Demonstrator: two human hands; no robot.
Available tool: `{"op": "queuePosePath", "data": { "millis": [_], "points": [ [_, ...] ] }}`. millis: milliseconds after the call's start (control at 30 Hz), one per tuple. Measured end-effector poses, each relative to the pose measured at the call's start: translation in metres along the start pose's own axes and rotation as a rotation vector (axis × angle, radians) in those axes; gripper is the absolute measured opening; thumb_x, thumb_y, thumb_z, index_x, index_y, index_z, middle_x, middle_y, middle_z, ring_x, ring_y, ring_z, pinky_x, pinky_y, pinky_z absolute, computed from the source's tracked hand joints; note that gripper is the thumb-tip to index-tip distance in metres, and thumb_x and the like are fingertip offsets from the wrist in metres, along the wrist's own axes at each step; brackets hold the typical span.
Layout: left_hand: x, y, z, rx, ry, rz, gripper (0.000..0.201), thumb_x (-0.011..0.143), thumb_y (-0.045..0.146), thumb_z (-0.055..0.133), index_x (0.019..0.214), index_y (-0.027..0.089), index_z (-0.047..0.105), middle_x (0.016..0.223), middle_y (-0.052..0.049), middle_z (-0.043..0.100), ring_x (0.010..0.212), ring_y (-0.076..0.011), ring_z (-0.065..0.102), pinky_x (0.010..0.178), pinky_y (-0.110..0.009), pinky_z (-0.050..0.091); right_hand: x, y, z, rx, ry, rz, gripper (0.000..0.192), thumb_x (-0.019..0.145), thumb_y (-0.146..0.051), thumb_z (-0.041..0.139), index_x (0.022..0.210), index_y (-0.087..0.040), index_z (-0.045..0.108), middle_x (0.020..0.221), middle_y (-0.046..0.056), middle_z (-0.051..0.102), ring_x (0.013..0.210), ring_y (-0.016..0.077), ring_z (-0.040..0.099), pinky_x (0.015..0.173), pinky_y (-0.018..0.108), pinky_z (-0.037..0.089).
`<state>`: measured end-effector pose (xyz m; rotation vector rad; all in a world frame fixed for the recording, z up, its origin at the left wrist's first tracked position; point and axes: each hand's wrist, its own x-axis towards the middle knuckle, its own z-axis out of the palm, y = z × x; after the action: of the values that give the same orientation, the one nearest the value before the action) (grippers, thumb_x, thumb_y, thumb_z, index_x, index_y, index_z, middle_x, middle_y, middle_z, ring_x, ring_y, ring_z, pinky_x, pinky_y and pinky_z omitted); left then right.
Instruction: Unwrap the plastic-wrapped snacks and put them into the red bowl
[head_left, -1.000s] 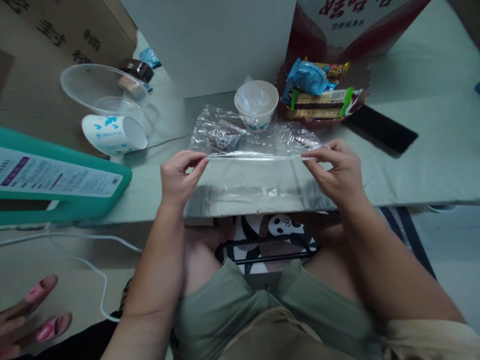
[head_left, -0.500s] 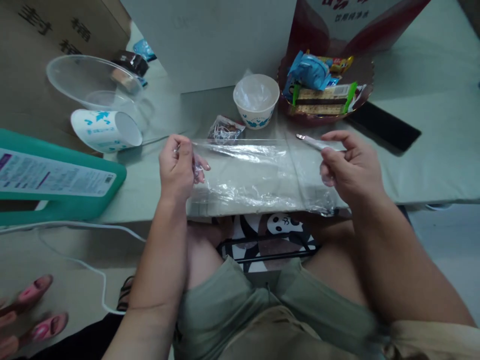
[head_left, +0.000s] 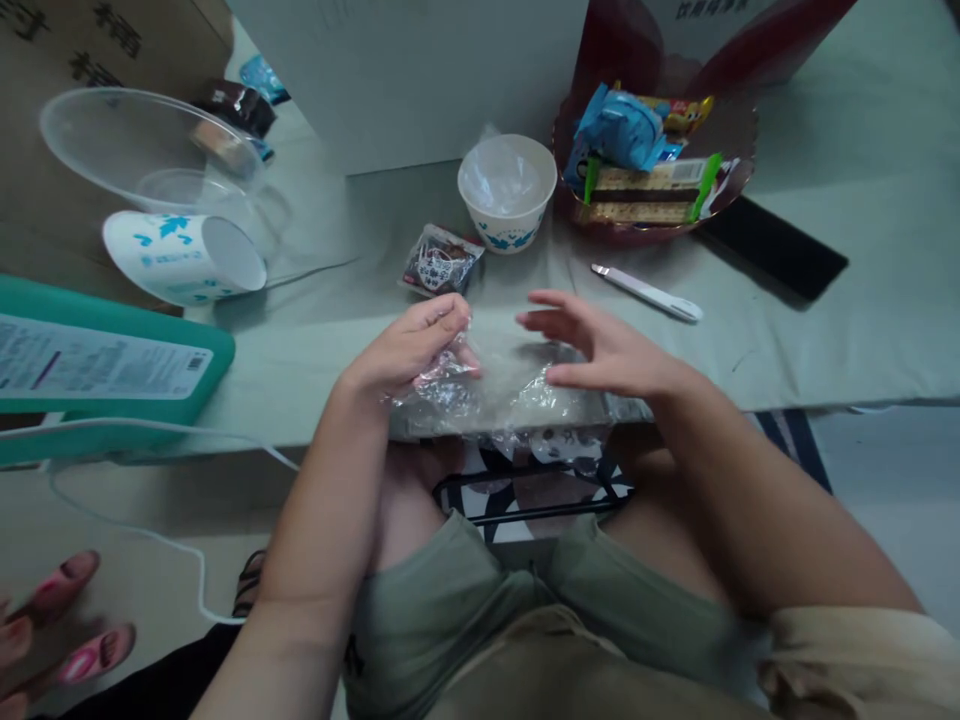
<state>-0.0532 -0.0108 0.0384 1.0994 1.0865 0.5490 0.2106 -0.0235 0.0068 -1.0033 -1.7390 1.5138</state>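
A sheet of clear plastic film (head_left: 517, 395) lies bunched at the near edge of the pale green table (head_left: 825, 330). My left hand (head_left: 409, 350) pinches a crumpled end of the film between thumb and fingers. My right hand (head_left: 600, 345) hovers flat over the film with its fingers spread, touching or just above it. A small dark snack packet (head_left: 440, 262) lies on the table just beyond my left hand. A white pen-like tool (head_left: 646, 292) lies beyond my right hand.
A paper cup (head_left: 508, 193) lined with plastic stands at the back, next to a brown dish of wrapped snacks (head_left: 651, 170). At left sit a tipped paper cup (head_left: 186, 258), a clear bowl (head_left: 142, 150) and a teal box (head_left: 97, 360). Another person's fingertips (head_left: 52, 620) show bottom left.
The film was stretched flat between both hands; now it is gathered into a bunch near the table edge. My hands moved together, and the right hand let go of its corner.
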Motion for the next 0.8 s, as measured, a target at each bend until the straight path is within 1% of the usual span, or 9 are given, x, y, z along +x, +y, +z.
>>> {"op": "queuePosePath", "data": {
  "millis": [67, 167, 267, 333, 433, 567, 633, 700, 800],
  "points": [
    [-0.005, 0.004, 0.009, 0.003, -0.104, 0.009, 0.055, 0.077, 0.073, 0.073, 0.080, 0.024, 0.048, 0.061, -0.004, 0.072, 0.024, -0.0042, 0.030, 0.027, -0.019, 0.010, 0.008, -0.007, 0.014, 0.040, -0.163, 0.019, 0.068, 0.066, -0.042, 0.087, 0.126, -0.024, 0.061, 0.129, 0.011, 0.069, 0.117, 0.0258, 0.067, 0.104, 0.046, 0.055],
    [-0.014, 0.010, 0.012, -0.027, -0.198, 0.019, 0.054, 0.077, 0.071, 0.074, 0.082, 0.023, 0.048, 0.065, -0.005, 0.074, 0.023, -0.0042, 0.032, 0.027, -0.019, 0.012, 0.007, -0.020, 0.023, 0.033, -0.363, 0.111, 0.023, 0.078, -0.035, 0.077, 0.090, -0.020, 0.067, 0.086, 0.002, 0.072, 0.078, 0.0153, 0.068, 0.075, 0.031, 0.058],
    [-0.016, 0.007, 0.001, -0.118, -0.160, 0.104, 0.047, 0.073, 0.057, 0.083, 0.091, 0.022, 0.056, 0.065, -0.002, 0.072, 0.032, -0.0089, 0.049, 0.033, -0.019, 0.027, -0.005, -0.029, 0.020, 0.143, -0.448, 0.278, 0.024, 0.082, -0.036, 0.072, 0.074, -0.021, 0.055, 0.064, -0.003, 0.066, 0.055, 0.0103, 0.060, 0.055, 0.024, 0.049],
    [-0.011, 0.001, -0.003, -0.268, -0.030, 0.244, 0.047, 0.072, 0.052, 0.083, 0.101, 0.022, 0.061, 0.067, 0.001, 0.070, 0.049, -0.0137, 0.065, 0.046, -0.022, 0.045, -0.011, -0.029, 0.016, 0.238, -0.370, 0.351, 0.032, 0.078, -0.039, 0.076, 0.075, -0.022, 0.050, 0.065, -0.002, 0.069, 0.053, 0.0107, 0.061, 0.052, 0.023, 0.049],
    [0.003, -0.012, 0.006, -0.580, 0.148, 0.335, 0.053, 0.079, 0.063, 0.070, 0.111, 0.021, 0.063, 0.090, -0.004, 0.076, 0.091, -0.0204, 0.075, 0.075, -0.028, 0.058, -0.010, -0.021, 0.012, 0.270, -0.090, 0.358, 0.038, 0.073, -0.043, 0.080, 0.077, -0.023, 0.048, 0.064, -0.001, 0.069, 0.050, 0.0115, 0.061, 0.049, 0.024, 0.047],
    [0.015, -0.023, 0.037, -0.671, 0.019, 0.137, 0.080, 0.073, 0.084, 0.061, 0.113, 0.016, 0.067, 0.127, -0.017, 0.072, 0.125, -0.0312, 0.067, 0.093, -0.038, 0.059, 0.001, -0.010, 0.012, 0.234, 0.254, 0.324, 0.039, 0.075, -0.048, 0.077, 0.077, -0.023, 0.047, 0.064, 0.000, 0.069, 0.048, 0.0112, 0.060, 0.048, 0.025, 0.046],
    [0.017, -0.024, 0.046, -0.555, -0.036, 0.084, 0.077, 0.066, 0.076, 0.076, 0.114, 0.016, 0.067, 0.125, -0.016, 0.074, 0.116, -0.0302, 0.072, 0.089, -0.037, 0.060, 0.004, -0.008, 0.013, 0.212, 0.316, 0.334, 0.039, 0.076, -0.049, 0.076, 0.076, -0.024, 0.046, 0.063, 0.000, 0.068, 0.047, 0.0116, 0.060, 0.048, 0.026, 0.047],
    [0.019, -0.024, 0.047, -0.321, -0.001, 0.069, 0.059, 0.066, 0.054, 0.087, 0.108, 0.017, 0.067, 0.102, -0.011, 0.079, 0.089, -0.0232, 0.078, 0.071, -0.029, 0.060, 0.003, -0.006, 0.011, 0.186, 0.338, 0.354, 0.037, 0.078, -0.048, 0.075, 0.076, -0.024, 0.047, 0.060, 0.000, 0.067, 0.045, 0.0123, 0.059, 0.047, 0.026, 0.047],
    [0.020, -0.024, 0.037, 0.012, 0.112, 0.076, 0.028, 0.082, 0.036, 0.076, 0.101, 0.016, 0.068, 0.061, 0.000, 0.068, 0.048, -0.0133, 0.065, 0.044, -0.020, 0.044, -0.001, -0.002, 0.007, 0.117, 0.358, 0.357, 0.026, 0.081, -0.041, 0.074, 0.086, -0.023, 0.056, 0.057, -0.001, 0.065, 0.045, 0.0140, 0.061, 0.046, 0.026, 0.045]
  ]
}}
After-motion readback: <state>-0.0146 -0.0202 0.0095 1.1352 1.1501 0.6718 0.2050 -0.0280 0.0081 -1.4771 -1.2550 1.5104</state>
